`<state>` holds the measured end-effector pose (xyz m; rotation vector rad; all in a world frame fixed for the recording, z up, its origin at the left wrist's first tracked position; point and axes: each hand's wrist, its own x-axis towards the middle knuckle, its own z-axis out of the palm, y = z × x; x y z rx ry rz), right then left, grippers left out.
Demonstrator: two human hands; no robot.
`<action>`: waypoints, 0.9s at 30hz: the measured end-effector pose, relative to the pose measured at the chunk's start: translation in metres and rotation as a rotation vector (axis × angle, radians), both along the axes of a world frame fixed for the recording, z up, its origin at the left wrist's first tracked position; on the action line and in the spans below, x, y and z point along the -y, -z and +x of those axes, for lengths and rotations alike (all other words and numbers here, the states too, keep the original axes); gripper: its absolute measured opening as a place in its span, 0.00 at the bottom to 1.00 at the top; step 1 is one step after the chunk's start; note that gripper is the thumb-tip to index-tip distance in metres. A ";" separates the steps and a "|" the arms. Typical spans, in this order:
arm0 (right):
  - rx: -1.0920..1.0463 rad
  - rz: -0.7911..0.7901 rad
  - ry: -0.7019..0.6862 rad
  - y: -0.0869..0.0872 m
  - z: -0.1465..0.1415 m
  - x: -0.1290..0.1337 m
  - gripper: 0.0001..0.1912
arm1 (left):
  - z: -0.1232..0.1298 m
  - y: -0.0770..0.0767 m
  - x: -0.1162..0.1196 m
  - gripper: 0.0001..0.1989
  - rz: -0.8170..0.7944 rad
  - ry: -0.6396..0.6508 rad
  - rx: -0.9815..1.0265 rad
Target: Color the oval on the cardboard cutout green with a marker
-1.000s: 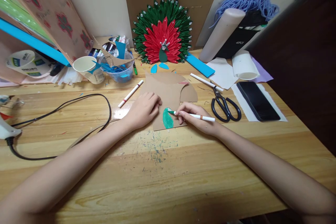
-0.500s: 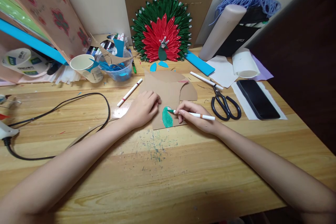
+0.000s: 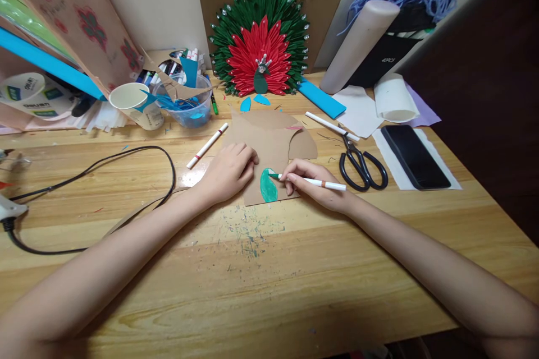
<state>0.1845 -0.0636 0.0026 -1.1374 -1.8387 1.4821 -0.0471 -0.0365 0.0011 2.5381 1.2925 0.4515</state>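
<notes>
My right hand [image 3: 314,181] is closed around a white marker [image 3: 326,184] with an orange-brown band. Its dark green tip touches the upper right of a green-coloured shape [image 3: 268,186] on a brown cardboard piece [image 3: 269,137]. A small pale patch shows near the top of that shape. My left hand [image 3: 231,173] rests on the cardboard's left side, fingers loosely bent and nothing in them. Beside it lies another white marker [image 3: 207,146] with red bands. Black-handled scissors [image 3: 361,165] are to the right of my right hand.
A green and red paper peacock [image 3: 261,45] stands at the back. A paper cup [image 3: 137,105] and a plastic tub [image 3: 191,115] of blue scraps are back left. A black cable [image 3: 173,174] loops at left. A phone [image 3: 415,157] lies on white paper at right.
The view has shifted slightly. Both hands keep nearly the same place on the cardboard, and the marker tip remains at the green shape's upper right.
</notes>
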 end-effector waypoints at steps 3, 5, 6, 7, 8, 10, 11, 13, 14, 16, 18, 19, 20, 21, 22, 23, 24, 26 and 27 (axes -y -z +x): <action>-0.008 -0.006 0.003 0.000 0.000 0.000 0.11 | 0.000 0.000 0.000 0.07 -0.003 0.000 0.003; -0.017 -0.007 0.002 0.001 0.000 0.000 0.11 | 0.000 0.000 0.000 0.07 -0.001 0.004 0.008; -0.019 -0.009 0.000 0.001 0.000 0.000 0.10 | 0.000 0.001 0.000 0.07 0.002 0.005 0.009; -0.021 -0.009 -0.001 0.001 0.000 0.000 0.10 | 0.000 0.001 0.000 0.07 0.005 0.006 0.010; -0.024 -0.009 -0.003 0.001 0.000 0.000 0.10 | 0.000 0.002 0.000 0.07 0.008 0.005 0.010; -0.028 -0.010 -0.006 0.001 0.001 0.000 0.10 | 0.000 0.002 0.000 0.07 0.011 0.003 0.010; -0.028 -0.010 -0.007 0.001 0.001 0.000 0.10 | 0.000 0.002 0.000 0.07 0.010 0.003 0.010; -0.032 -0.007 -0.007 0.002 0.001 0.000 0.10 | 0.000 0.002 0.000 0.07 0.003 0.005 0.011; -0.035 -0.007 -0.006 0.002 0.001 0.000 0.10 | 0.000 0.002 0.000 0.07 0.000 0.006 0.013; -0.040 -0.009 -0.001 0.003 0.001 0.000 0.10 | 0.000 0.002 0.000 0.07 -0.002 0.008 0.017; -0.042 -0.009 0.004 0.004 0.001 -0.001 0.10 | 0.000 0.002 0.000 0.07 0.002 0.008 0.019; -0.043 -0.009 0.005 0.004 0.001 -0.001 0.10 | 0.000 0.002 -0.001 0.07 0.005 0.008 0.019; -0.045 -0.008 0.005 0.004 0.001 -0.001 0.10 | 0.000 0.002 -0.001 0.07 0.008 0.009 0.018; -0.047 -0.008 0.003 0.004 0.001 -0.001 0.10 | 0.000 0.003 -0.001 0.07 0.010 0.009 0.017; -0.048 -0.007 0.002 0.004 0.001 -0.001 0.10 | 0.000 0.003 -0.001 0.07 0.012 0.009 0.016; -0.048 -0.006 0.001 0.005 0.001 -0.001 0.10 | 0.000 0.003 -0.001 0.07 0.014 0.009 0.014; -0.048 -0.004 0.002 0.005 0.001 -0.001 0.10 | 0.000 0.003 -0.001 0.07 0.016 0.008 0.011; -0.043 0.003 0.003 0.005 0.001 0.000 0.11 | 0.000 0.003 -0.001 0.07 0.017 0.006 0.006; -0.041 0.006 0.004 0.004 0.002 0.000 0.11 | 0.000 0.003 -0.001 0.07 0.017 0.006 0.006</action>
